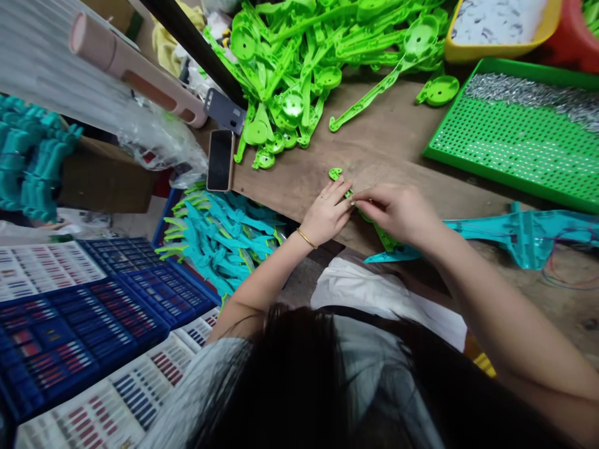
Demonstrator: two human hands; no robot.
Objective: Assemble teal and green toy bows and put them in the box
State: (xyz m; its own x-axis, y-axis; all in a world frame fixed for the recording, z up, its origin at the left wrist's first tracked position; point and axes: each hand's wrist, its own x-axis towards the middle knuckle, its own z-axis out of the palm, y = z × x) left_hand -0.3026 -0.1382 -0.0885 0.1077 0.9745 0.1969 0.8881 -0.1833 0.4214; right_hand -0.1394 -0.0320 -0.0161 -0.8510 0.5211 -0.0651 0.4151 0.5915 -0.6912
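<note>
A bright green plastic arm-like part lies slantwise near the edge of the table, its hooked tip showing beyond my fingers. My left hand rests on it with the fingers closed over it, holding it down. Thumb and forefinger of my right hand pinch together right above the part, close to my left fingertips. A tiny shiny thing shows at the pinch, too small to name. Under and beside my right wrist is a long teal plastic piece with thin red and blue wires.
A heap of green plastic parts covers the table's back. A green perforated tray holds small metal pieces, beside a yellow container. A phone lies at the left edge. Teal parts fill a crate below; blue trays stand left.
</note>
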